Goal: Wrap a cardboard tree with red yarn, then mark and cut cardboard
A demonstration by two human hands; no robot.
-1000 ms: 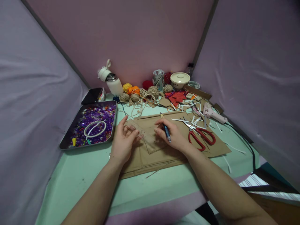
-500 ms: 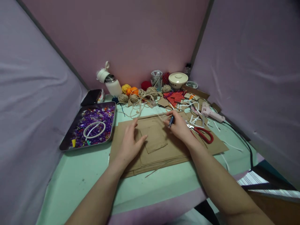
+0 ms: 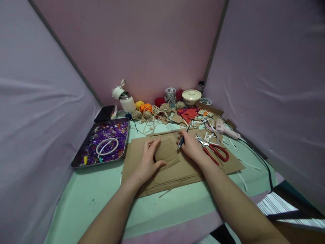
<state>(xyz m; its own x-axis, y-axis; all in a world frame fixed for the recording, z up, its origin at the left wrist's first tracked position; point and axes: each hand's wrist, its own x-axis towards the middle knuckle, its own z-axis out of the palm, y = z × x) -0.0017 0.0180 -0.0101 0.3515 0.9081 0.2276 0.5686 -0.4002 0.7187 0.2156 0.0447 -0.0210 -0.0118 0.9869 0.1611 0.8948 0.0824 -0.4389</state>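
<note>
A small square of brown cardboard (image 3: 166,150) lies over a larger cardboard sheet (image 3: 175,174). My left hand (image 3: 147,164) is at the square's left side, its thumb and fingers curved round that edge; a dark gap shows under the edge there. In my right hand (image 3: 190,145) is a dark blue pen (image 3: 181,141), slanting down towards the square's right side. Red-handled scissors (image 3: 215,151) rest on the cardboard just right of that hand, blades partly apart.
On the left stands a metal tray (image 3: 99,166) of purple beads with a white ring (image 3: 107,147). Yarn balls (image 3: 146,107), a white bottle (image 3: 127,103) and a lidded bowl (image 3: 191,96) line the back. A corded glue gun (image 3: 225,129) lies right, among paper strips and cardboard scraps.
My left hand has come in against the square and its fingers have curled round the edge. The square has shifted and turned slightly. The pen in my right hand now points more downward.
</note>
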